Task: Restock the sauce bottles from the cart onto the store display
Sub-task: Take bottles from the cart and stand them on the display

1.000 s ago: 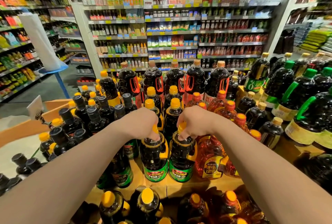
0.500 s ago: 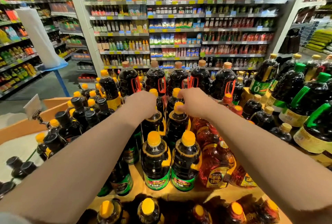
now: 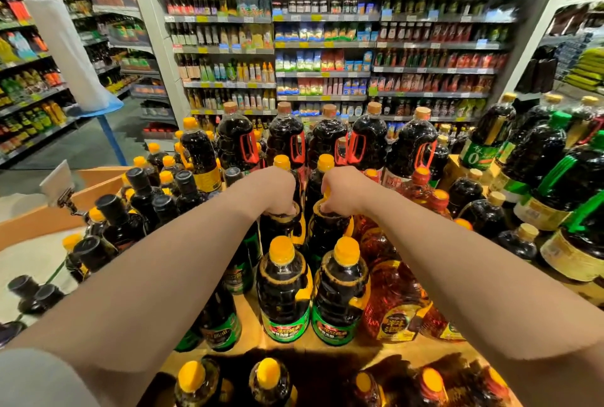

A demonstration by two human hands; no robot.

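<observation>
As both hands point(image 3: 277, 191) point(image 3: 343, 192) grip bottle necks point(image 3: 281, 213), 2nd row, display point(image 3: 294, 346).

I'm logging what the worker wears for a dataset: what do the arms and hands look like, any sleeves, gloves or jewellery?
Both forearms are bare to the hands. The left hand and right hand show no gloves, watch or rings. A grey sleeve edge shows at the left upper arm.

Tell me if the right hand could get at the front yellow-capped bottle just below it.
Probably yes. The front yellow-capped bottle stands nearer than the right hand, its cap uncovered. But that hand grips the bottle behind and must let go first.
</observation>
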